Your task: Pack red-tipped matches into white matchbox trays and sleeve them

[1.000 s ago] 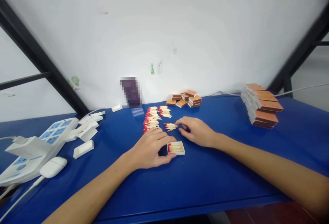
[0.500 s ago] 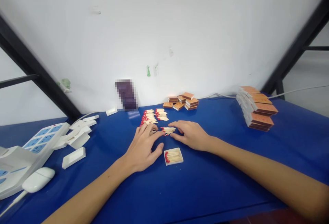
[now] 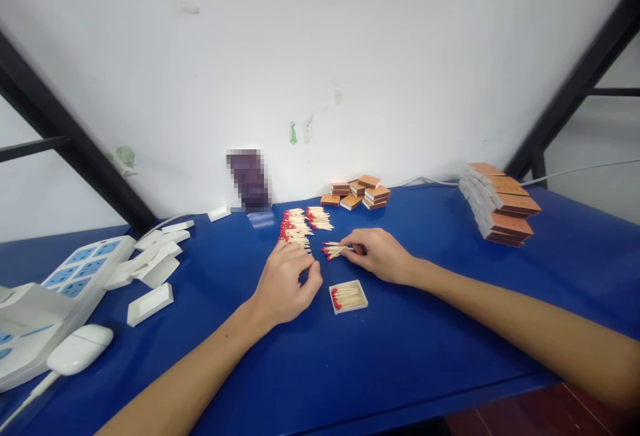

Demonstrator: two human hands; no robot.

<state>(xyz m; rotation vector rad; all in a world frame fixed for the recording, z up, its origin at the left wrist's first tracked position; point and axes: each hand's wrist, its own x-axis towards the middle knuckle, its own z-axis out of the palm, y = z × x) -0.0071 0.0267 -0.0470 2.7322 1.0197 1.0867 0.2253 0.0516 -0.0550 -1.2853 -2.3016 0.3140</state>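
Note:
My right hand (image 3: 377, 256) pinches a small bunch of red-headed matches (image 3: 331, 250) by their plain ends, just above the blue table (image 3: 390, 369). My left hand (image 3: 290, 283) is curled closed at the near edge of the larger match pile (image 3: 296, 226); its fingertips are partly hidden, and I cannot make out anything in them. Behind, to the right of that pile, lies a smaller match heap (image 3: 319, 218). In front of both hands sits an open white matchbox tray (image 3: 364, 299) with a layer of matches, heads to the left.
Orange matchboxes (image 3: 375, 196) are piled by the wall, and a tall leaning stack of matchboxes (image 3: 510, 226) stands at right. At left are an empty white tray (image 3: 150, 304), more white trays (image 3: 157, 256), a power strip (image 3: 83, 269) and a white plug (image 3: 80, 349).
My right hand has closed on the small bunch of matches. My left hand has drawn back from that bunch, its fingers curling in. The view has shifted slightly.

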